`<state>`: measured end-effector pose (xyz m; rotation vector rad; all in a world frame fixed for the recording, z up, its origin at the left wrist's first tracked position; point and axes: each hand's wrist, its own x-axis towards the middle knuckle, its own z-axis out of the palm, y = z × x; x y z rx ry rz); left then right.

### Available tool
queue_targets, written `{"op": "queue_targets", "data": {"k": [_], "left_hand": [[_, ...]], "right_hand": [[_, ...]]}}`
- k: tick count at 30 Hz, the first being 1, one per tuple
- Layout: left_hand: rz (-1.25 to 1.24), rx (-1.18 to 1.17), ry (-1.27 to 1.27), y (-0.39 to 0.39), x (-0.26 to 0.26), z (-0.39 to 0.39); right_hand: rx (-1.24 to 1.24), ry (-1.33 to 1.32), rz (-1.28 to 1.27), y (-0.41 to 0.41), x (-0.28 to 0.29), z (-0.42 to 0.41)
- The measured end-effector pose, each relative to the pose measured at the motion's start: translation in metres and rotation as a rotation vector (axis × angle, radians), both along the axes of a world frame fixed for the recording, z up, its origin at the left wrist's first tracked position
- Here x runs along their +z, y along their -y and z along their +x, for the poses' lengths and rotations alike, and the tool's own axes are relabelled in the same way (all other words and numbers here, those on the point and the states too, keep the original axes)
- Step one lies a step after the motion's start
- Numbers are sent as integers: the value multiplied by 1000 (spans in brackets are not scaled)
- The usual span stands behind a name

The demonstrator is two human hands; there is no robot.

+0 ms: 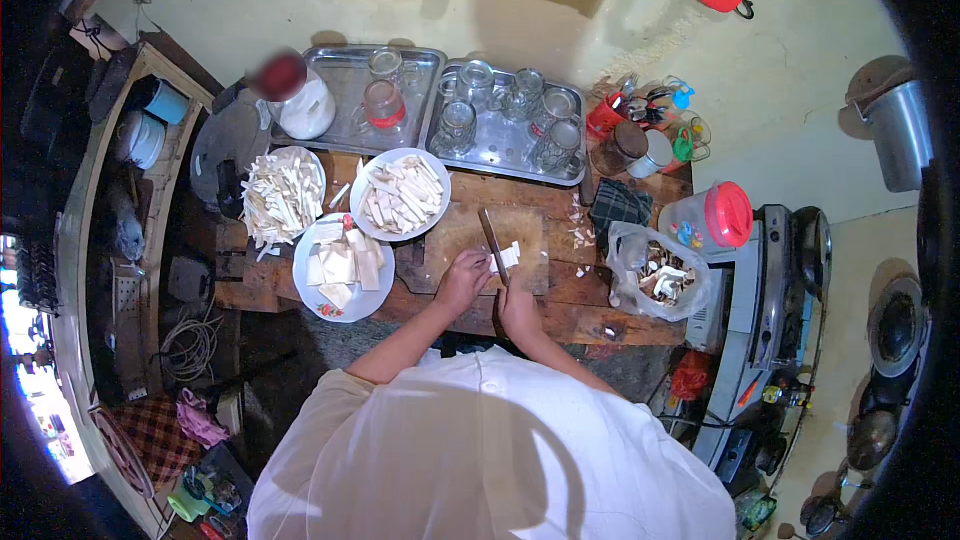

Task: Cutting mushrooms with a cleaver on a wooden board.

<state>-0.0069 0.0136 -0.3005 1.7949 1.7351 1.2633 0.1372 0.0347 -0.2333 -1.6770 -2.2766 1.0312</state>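
Note:
My right hand (517, 309) grips the handle of a kitchen knife (491, 235), its blade pointing away from me over a wooden cutting board (454, 229). Under and beside the blade lie thin strips of pale food (511, 256). My left hand (463, 281) is just left of the blade, its bent fingers steadying the pale food; the fingertips are partly hidden. A floral-rimmed plate (304, 270) of flat pale slabs (346, 261) stands left of the board. Behind it, a white bowl (445, 187) holds cut strips (403, 195), and another plate (321, 172) is heaped with thinner strips (277, 195).
Two metal trays (337, 127) with upturned glass mugs (454, 124) stand along the wall. At right are a bag of scraps (626, 285), a dark cloth (621, 206), a red-lidded container (727, 214) and a stove (771, 277). A large lidded pot (225, 142) is at left.

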Motion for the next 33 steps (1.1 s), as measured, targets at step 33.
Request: {"op": "queue_targets", "data": {"k": [33], "left_hand": [[10,50,7,0,-10,2]], "right_hand": [[-21,40,-16,3,-20,-12]]}}
